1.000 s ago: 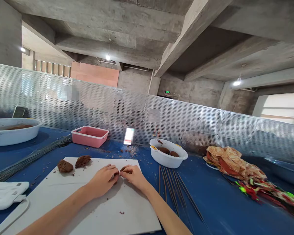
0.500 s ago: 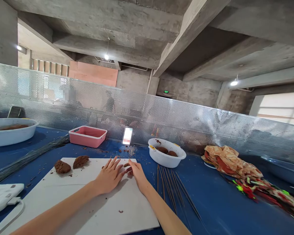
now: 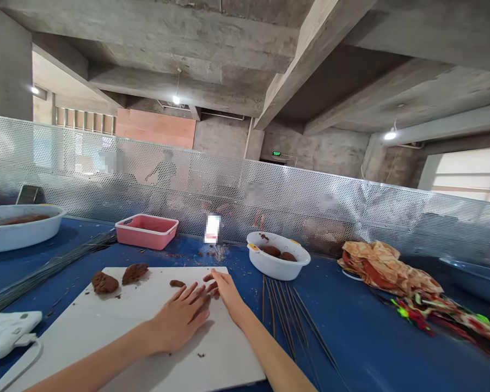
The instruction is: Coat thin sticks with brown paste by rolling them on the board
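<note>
L hand (image 3: 179, 321) palm-down & splayed, R hand (image 3: 225, 288) just beside it, tilted inward, both bare

Bare board-marked concrete ceiling (image 3: 159, 38) overhead, crossed by deep diagonal beams (image 3: 310, 60). Square concrete column (image 3: 8, 71) at far left. Along the far edge of the blue table (image 3: 351, 354), a tall perforated metal screen (image 3: 245, 201), with a dim, blurred figure (image 3: 166, 166) behind it. Farther back, a salmon-pink wall panel (image 3: 155, 128) and a barred window (image 3: 84, 121). Small green exit sign (image 3: 276, 153) on the far wall. Two lit ceiling lamps (image 3: 176, 99) (image 3: 390, 135), plus pale daylight through a large window (image 3: 463, 177) at right.
</note>
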{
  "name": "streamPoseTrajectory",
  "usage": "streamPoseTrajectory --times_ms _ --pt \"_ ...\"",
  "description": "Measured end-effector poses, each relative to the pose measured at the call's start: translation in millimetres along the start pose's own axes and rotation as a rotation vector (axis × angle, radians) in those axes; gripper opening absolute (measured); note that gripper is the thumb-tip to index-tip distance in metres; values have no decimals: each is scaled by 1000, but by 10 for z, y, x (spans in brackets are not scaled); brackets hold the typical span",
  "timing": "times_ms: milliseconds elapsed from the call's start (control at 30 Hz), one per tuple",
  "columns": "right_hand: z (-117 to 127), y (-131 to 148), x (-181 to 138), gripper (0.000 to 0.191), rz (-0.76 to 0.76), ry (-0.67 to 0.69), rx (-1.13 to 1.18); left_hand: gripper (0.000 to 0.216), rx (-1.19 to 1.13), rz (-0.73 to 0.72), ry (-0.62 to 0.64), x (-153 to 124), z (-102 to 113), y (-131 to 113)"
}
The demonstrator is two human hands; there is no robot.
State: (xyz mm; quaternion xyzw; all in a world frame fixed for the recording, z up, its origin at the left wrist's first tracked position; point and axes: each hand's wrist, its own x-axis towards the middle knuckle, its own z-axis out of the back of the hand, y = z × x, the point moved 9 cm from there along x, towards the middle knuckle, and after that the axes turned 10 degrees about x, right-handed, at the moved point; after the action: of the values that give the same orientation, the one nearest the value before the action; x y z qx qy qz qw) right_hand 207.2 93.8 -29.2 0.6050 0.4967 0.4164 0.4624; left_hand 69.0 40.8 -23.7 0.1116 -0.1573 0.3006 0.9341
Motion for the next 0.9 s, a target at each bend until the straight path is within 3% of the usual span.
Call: streamPoseTrajectory --times_ms 100,200,333,533,733,900 --pt "-16 -12 35 66 10 49 29 52 22 19 -29 174 8 86" --pt "33 -1 82 68 47 26 76 44 23 -20 -107 342 54 147" --pt "58 -9 128 71 62 7 123 42 57 -19 -119 438 -6 217" --pt "1 -57 143 69 27 61 132 49 74 -69 -169 209 12 63" --pt "15 -87 162 66 19 72 150 58 76 -104 -36 -143 -16 -125" --pt "74 -115 200 63 10 54 187 56 24 -120 -20 -82 -2 -112"
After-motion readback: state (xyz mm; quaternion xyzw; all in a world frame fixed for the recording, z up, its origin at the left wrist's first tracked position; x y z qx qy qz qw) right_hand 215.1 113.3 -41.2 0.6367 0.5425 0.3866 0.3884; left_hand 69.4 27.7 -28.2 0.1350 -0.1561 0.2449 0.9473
